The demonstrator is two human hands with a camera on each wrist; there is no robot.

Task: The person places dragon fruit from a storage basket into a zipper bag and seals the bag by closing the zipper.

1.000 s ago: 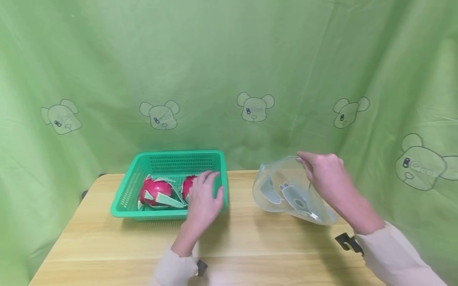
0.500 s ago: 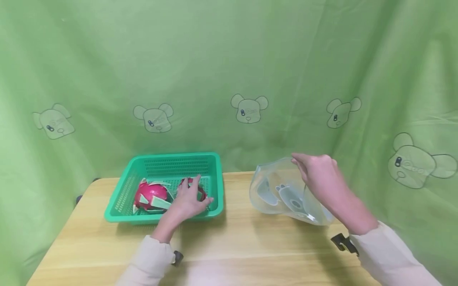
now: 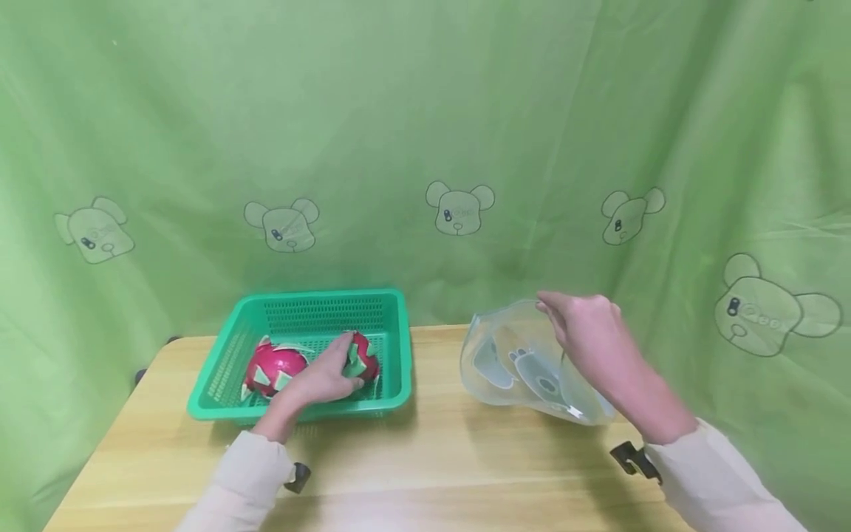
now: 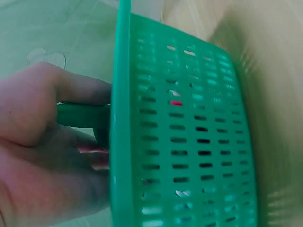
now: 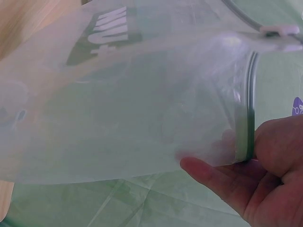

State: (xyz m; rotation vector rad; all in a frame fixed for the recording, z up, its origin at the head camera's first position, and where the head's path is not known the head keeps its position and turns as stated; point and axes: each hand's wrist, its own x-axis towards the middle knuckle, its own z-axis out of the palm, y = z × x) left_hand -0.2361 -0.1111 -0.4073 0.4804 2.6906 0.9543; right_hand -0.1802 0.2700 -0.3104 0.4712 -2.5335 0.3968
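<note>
Two dragon fruits lie in a green plastic basket (image 3: 213, 373): the left dragon fruit (image 3: 278, 360) and the right dragon fruit (image 3: 364, 362), both pink-red with green scales. My left hand (image 3: 326, 378) reaches over the basket's front rim and grips the right fruit between thumb and fingers. In the left wrist view the basket's slotted wall (image 4: 189, 142) hides most of that fruit. My right hand (image 3: 594, 336) pinches the upper edge of a translucent zip bag (image 3: 492, 369) with a grey printed pattern. In the right wrist view, the bag's zip strip (image 5: 251, 109) meets the fingers.
The basket stands on the left part of a wooden table (image 3: 425, 473), near its back edge. Behind hangs a green curtain (image 3: 372, 148) printed with bear heads. A pale slider (image 5: 279, 30) sits on the bag's zip.
My left hand has moved left and down into the basket and taken hold of the right dragon fruit. The right hand keeps holding the bag in much the same spot.
</note>
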